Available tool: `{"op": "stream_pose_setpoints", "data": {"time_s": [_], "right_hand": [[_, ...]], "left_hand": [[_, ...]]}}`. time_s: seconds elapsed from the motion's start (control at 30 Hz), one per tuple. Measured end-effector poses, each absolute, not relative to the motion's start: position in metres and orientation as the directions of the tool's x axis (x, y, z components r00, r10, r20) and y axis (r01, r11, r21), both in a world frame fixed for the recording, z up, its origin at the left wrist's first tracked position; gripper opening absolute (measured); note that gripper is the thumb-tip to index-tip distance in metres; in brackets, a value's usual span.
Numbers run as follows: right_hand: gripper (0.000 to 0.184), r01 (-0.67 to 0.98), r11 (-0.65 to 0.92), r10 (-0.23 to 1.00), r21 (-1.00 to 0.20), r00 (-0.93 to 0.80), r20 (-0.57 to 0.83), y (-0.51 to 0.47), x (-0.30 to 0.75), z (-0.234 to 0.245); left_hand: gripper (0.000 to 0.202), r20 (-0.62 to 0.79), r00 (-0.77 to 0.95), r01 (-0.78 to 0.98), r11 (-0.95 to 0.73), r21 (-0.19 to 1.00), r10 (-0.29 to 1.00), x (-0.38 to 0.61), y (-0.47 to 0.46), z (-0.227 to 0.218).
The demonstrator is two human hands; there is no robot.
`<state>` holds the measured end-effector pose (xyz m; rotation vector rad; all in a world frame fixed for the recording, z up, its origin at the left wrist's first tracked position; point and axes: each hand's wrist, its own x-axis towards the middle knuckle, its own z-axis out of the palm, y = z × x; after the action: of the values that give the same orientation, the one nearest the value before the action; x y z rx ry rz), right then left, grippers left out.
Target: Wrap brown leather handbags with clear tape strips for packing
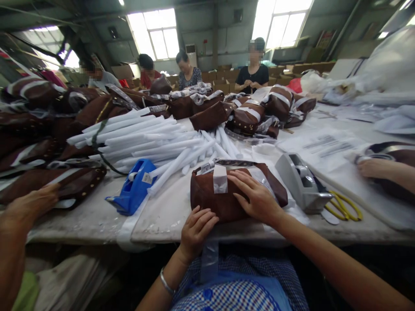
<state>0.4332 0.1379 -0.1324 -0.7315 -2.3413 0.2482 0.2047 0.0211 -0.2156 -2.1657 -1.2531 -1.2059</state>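
A brown handbag (207,196) lies on the table in front of me, with a white paper strip (220,179) across its upper side. My right hand (254,194) rests on the bag just right of that strip, fingers stretched out and flat. At the bag's lower left edge is my left hand (198,229), its fingers extended side by side against the brown side. Clear plastic wrap shows at the bag's right part and along its top edge. A strip of clear film (210,259) hangs below the table edge, near my left wrist.
A blue tape dispenser (134,188) stands left of the bag, a grey tape dispenser (301,183) right, beside yellow-handled scissors (345,207). White paper rolls (145,138) and wrapped brown bags (249,114) pile up behind. Co-workers' hands (32,201) work at both sides; several people stand or sit across.
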Motion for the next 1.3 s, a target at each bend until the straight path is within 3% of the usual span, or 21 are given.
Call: {"op": "stream_pose_setpoints", "data": {"time_s": [0.13, 0.3, 0.47, 0.67, 0.93, 1.3], "right_hand": [[0.074, 0.484, 0.768, 0.620, -0.420, -0.727, 0.296, 0.188, 0.405, -0.117], [0.055, 0.433, 0.729, 0.585, -0.529, -0.797, 0.153, 0.231, 0.371, -0.105], [0.033, 0.456, 0.741, 0.578, -0.493, -0.807, 0.123, 0.256, 0.349, -0.102], [0.042, 0.440, 0.770, 0.523, -0.462, -0.850, 0.063, 0.265, 0.343, -0.100], [0.015, 0.405, 0.729, 0.513, -0.552, -0.857, 0.048, 0.259, 0.322, -0.102], [0.028, 0.415, 0.608, 0.662, -0.677, -0.736, 0.143, 0.263, 0.307, -0.087]], "left_hand": [[0.028, 0.828, 0.224, 0.836, -0.538, 0.107, 0.513, 0.205, 0.021, -0.216], [0.026, 0.844, 0.212, 0.828, -0.549, 0.112, 0.492, 0.205, 0.022, -0.217], [0.026, 0.852, 0.215, 0.821, -0.561, 0.107, 0.477, 0.205, 0.023, -0.216], [0.024, 0.868, 0.197, 0.808, -0.577, 0.121, 0.457, 0.204, 0.023, -0.217], [0.023, 0.867, 0.196, 0.810, -0.574, 0.120, 0.458, 0.203, 0.023, -0.219], [0.022, 0.871, 0.199, 0.815, -0.570, 0.108, 0.449, 0.204, 0.022, -0.216]]}}
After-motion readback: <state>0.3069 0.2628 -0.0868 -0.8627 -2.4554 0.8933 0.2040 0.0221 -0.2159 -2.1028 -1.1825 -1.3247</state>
